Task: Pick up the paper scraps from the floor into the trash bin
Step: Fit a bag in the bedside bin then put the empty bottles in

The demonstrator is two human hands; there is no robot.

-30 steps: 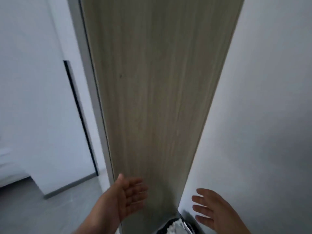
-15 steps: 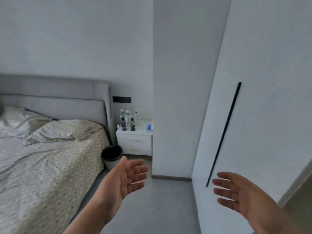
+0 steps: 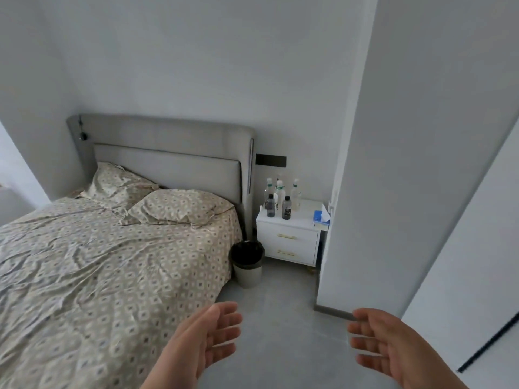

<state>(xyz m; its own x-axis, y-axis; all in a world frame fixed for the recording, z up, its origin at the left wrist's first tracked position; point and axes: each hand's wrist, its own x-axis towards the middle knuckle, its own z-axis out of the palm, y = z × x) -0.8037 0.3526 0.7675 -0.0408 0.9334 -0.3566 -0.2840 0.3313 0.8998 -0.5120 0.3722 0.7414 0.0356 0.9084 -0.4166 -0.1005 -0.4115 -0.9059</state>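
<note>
Scanning the floor for paper scraps comes first; none are visible. Left hand and right hand are spread wide and empty, trash bin ahead.

Left hand and right hand low over the grey floor, palms turned toward each other, fingers relaxed and apart, holding nothing. Farther along the floor, a trash bin with a black liner, between the side of the bed and the white nightstand. On the nightstand's top, bottles toward its left edge, a blue box at its right edge. Two pillows against the grey headboard.
</note>
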